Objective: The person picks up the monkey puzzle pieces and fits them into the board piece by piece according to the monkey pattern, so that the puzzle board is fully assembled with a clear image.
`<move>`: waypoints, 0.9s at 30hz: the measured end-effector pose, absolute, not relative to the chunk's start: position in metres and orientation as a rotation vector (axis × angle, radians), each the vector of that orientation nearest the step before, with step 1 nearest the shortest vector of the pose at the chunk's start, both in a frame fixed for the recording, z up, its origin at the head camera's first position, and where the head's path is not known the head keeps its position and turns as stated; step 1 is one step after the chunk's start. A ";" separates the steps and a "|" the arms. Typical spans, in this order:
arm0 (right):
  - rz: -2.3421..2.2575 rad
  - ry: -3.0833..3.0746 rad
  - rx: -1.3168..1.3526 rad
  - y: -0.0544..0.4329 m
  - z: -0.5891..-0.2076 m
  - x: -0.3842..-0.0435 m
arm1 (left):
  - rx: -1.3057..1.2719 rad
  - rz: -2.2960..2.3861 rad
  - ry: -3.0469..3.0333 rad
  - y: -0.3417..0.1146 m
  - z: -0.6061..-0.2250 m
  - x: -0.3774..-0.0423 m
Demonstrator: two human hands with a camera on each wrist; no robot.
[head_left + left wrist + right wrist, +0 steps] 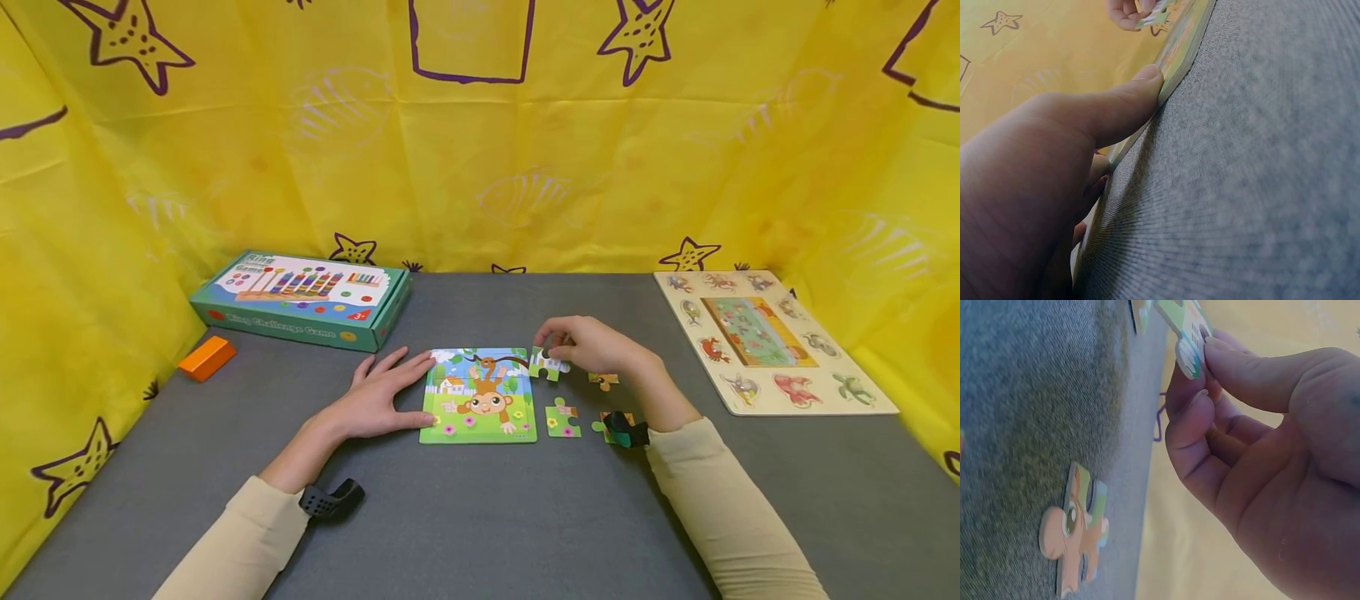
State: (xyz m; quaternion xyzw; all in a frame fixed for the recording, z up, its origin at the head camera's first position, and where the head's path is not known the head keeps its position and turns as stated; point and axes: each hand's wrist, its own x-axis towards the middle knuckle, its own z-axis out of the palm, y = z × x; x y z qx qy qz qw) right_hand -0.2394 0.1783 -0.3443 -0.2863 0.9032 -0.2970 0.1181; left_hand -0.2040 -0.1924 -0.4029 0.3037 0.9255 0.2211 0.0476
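A square puzzle board (468, 427) with a monkey picture lies flat on the grey table. My left hand (378, 400) rests at its left side, fingers spread, thumb (1138, 94) and fingertips touching the edge. My right hand (592, 346) pinches a jigsaw piece (546, 364) between thumb and fingers, just off the board's upper right side. In the right wrist view, the knob of that held piece (1189, 359) shows past the thumb. A flowered piece (562, 419) lies right of the board. Another piece (603, 380) lies beneath the right wrist, and one more (606, 427) is partly hidden behind the wrist strap.
A green ring game box (296, 325) stands at the back left, with an orange block (207, 359) in front of it. At the right lies a cream peg board (757, 396) with sea animal shapes. Yellow cloth (480, 167) hangs behind and at both sides.
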 end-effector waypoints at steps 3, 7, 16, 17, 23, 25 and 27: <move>-0.878 2.632 -0.856 0.173 -0.345 -0.240 | 0.923 0.673 2.825 -0.193 -0.404 -0.204; -0.892 2.625 -0.896 0.165 -0.345 -0.239 | 0.915 0.672 2.827 -0.193 -0.403 -0.204; -0.859 2.603 -1.022 0.137 -0.347 -0.237 | 0.910 0.663 2.825 -0.192 -0.401 -0.204; -0.856 2.603 -1.024 0.135 -0.347 -0.236 | 0.911 0.662 2.824 -0.192 -0.401 -0.204; -0.850 2.577 -1.043 0.118 -0.347 -0.236 | 0.901 0.649 2.823 -0.191 -0.401 -0.205; -0.843 2.565 -1.049 0.111 -0.348 -0.237 | 0.892 0.648 2.820 -0.192 -0.401 -0.205; -0.845 2.543 -1.048 0.104 -0.348 -0.238 | 0.884 0.649 2.817 -0.192 -0.402 -0.205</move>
